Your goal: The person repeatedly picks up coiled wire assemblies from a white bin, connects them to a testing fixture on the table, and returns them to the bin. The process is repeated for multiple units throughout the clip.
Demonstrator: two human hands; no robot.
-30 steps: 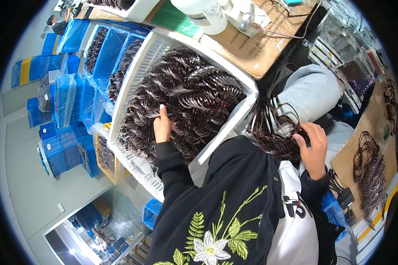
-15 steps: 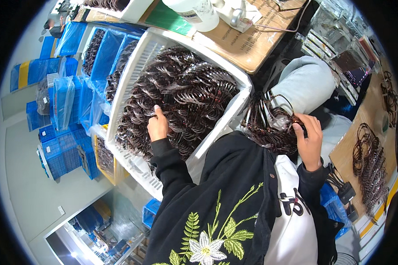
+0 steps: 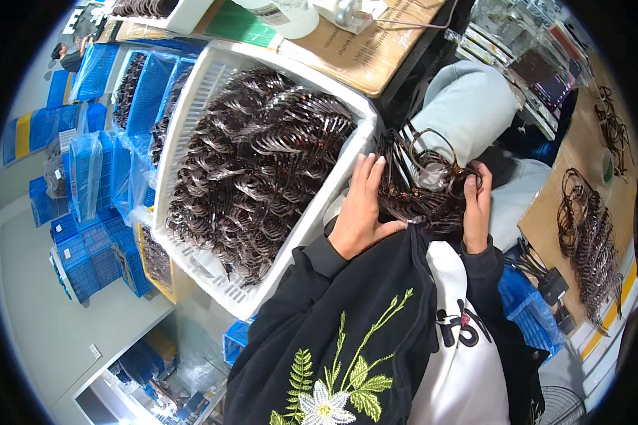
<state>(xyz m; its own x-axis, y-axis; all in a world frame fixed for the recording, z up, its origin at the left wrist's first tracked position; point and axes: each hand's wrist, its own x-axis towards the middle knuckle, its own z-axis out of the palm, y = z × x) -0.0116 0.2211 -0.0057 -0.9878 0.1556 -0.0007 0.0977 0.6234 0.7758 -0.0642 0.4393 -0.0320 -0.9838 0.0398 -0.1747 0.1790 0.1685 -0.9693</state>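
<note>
A bunch of glossy dark brown curved pieces [image 3: 424, 205], thin and loop-like, lies at my lap; I cannot make out their exact kind. My right hand [image 3: 478, 209] grips its right end, thumb and fingers closed on the pieces. At the bunch's left side is my left hand [image 3: 359, 212], fingers stretched out and thumb spread, the fingertips beside the pieces. To my left stands a white plastic crate [image 3: 164, 191] heaped with many similar dark curved pieces [image 3: 255, 170], nested in rows.
A cardboard-covered table [image 3: 347, 57] with a white translucent jug [image 3: 287, 15] stands beyond the crate. On the right, a wooden tabletop [image 3: 546, 219] bears a strand of dark pieces [image 3: 588, 241]. Blue crates [image 3: 85, 262] are stacked at far left. My grey-clad leg [image 3: 471, 106] is ahead.
My left hand has left the heap in the crate and come right, to the bunch's left side, its fingers opening out. My right hand stays on the bunch. The view has shifted slightly.
</note>
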